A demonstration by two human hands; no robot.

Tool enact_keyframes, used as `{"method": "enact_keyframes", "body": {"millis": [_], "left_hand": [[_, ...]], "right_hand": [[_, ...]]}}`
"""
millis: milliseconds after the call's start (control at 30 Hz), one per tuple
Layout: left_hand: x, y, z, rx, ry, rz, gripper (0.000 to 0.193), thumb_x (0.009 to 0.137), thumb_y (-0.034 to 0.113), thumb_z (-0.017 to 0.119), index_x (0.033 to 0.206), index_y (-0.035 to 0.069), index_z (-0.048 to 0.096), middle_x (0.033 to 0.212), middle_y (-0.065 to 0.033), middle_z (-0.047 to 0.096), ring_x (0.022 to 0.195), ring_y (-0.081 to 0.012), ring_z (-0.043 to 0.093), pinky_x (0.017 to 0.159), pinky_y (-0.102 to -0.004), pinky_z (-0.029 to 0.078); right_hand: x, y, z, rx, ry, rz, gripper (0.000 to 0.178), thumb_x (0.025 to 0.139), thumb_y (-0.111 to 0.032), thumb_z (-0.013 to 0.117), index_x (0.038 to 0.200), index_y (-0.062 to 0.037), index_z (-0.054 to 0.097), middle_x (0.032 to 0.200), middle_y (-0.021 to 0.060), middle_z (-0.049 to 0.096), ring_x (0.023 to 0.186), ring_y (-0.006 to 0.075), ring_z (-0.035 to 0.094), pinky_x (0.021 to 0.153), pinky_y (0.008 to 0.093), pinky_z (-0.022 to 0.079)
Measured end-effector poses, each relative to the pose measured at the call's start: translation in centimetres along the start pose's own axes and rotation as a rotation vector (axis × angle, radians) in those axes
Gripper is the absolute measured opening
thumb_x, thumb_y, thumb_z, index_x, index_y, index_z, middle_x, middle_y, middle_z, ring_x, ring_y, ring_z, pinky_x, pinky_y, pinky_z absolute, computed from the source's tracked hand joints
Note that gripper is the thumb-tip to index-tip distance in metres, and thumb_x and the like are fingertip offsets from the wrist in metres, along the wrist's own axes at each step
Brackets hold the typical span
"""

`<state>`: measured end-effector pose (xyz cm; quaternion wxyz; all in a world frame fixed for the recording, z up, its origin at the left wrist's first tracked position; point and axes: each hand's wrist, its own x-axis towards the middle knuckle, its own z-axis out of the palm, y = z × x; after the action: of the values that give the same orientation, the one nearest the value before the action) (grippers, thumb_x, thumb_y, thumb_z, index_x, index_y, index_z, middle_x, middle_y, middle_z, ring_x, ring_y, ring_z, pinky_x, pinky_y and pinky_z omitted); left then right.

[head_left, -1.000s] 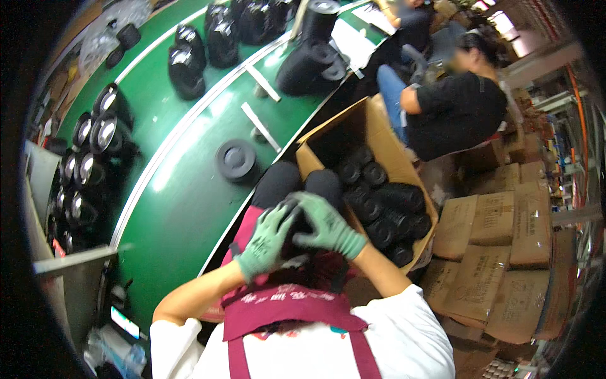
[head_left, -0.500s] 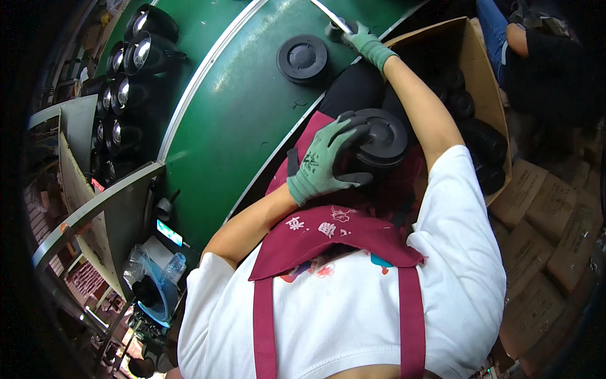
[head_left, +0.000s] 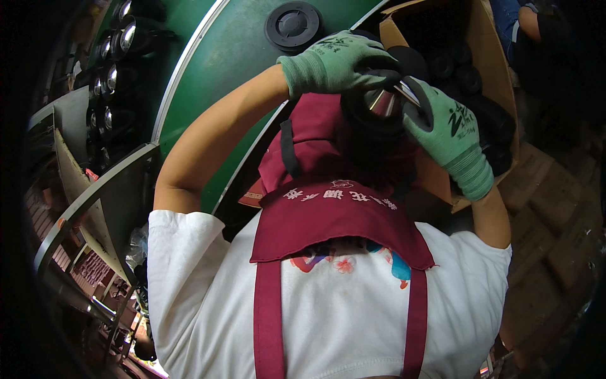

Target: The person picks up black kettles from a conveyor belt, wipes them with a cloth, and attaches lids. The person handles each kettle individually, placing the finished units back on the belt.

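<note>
A black round housing [head_left: 366,123] with a shiny metal cone inside sits above my lap, its inner side partly in view. My left hand [head_left: 338,66], in a green glove with dark fingertips, is closed at the housing's far rim, and the fingers hide part of it. My right hand [head_left: 445,126], gloved alike, pinches a thin silvery tool [head_left: 409,93] against the housing's right side. Most of that tool is hidden by the fingers, and its kind is unclear. Beyond my left hand, a black ribbed disc [head_left: 293,26] lies on the green work surface [head_left: 237,69].
At the right stands an open cardboard box [head_left: 508,145] of black round parts. Several black housings with shiny insides [head_left: 129,35] line the far left. A curved metal rail [head_left: 95,196] runs at the left, and brown cartons [head_left: 543,208] lie low on the right.
My right hand has come from the table edge to the housing, bringing the silvery tool. My left hand has moved to the far rim. The housing is turned, showing its metal cone.
</note>
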<state>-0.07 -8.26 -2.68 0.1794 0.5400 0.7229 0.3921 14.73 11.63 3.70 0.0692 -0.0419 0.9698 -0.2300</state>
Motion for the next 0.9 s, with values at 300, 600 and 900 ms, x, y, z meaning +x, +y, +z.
{"method": "enact_keyframes", "body": {"millis": [300, 600, 900], "left_hand": [[-1.2, 1.7, 1.3, 0.203, -0.006, -0.09, 0.034, 0.095, 0.035, 0.061, 0.121, 0.015, 0.068, 0.109, -0.0082, 0.067, 0.105, -0.0292, 0.063, 0.091, -0.0411, 0.047], [-2.0, 0.3, 0.7, 0.17, -0.204, -0.105, 0.039, 0.098, 0.032, 0.057, 0.13, 0.009, 0.063, 0.128, -0.0107, 0.063, 0.121, -0.0305, 0.058, 0.109, -0.0484, 0.036], [3.0, -2.3, 6.6, -0.815, 0.096, -0.09, 0.058, 0.095, 0.013, 0.056, 0.151, 0.006, 0.043, 0.151, -0.0167, 0.046, 0.136, -0.0342, 0.047, 0.114, -0.0378, 0.038]], "right_hand": [[-1.2, 2.3, 0.9, 0.004, 0.006, -0.201, 0.057, 0.085, -0.028, 0.071, 0.136, -0.0064, 0.058, 0.117, 0.0155, 0.063, 0.103, 0.0322, 0.065, 0.087, 0.0414, 0.054], [1.5, 5.1, 4.3, 1.469, -0.185, -0.249, 0.032, 0.09, -0.012, 0.068, 0.119, 0.0012, 0.067, 0.117, 0.0163, 0.067, 0.112, 0.029, 0.066, 0.096, 0.0347, 0.053], [4.4, -9.8, 6.1, 0.705, 0.539, -0.537, 0.02, 0.081, -0.025, 0.073, 0.092, -0.0084, 0.066, 0.091, 0.0078, 0.065, 0.082, 0.028, 0.063, 0.074, 0.0403, 0.049]]}}
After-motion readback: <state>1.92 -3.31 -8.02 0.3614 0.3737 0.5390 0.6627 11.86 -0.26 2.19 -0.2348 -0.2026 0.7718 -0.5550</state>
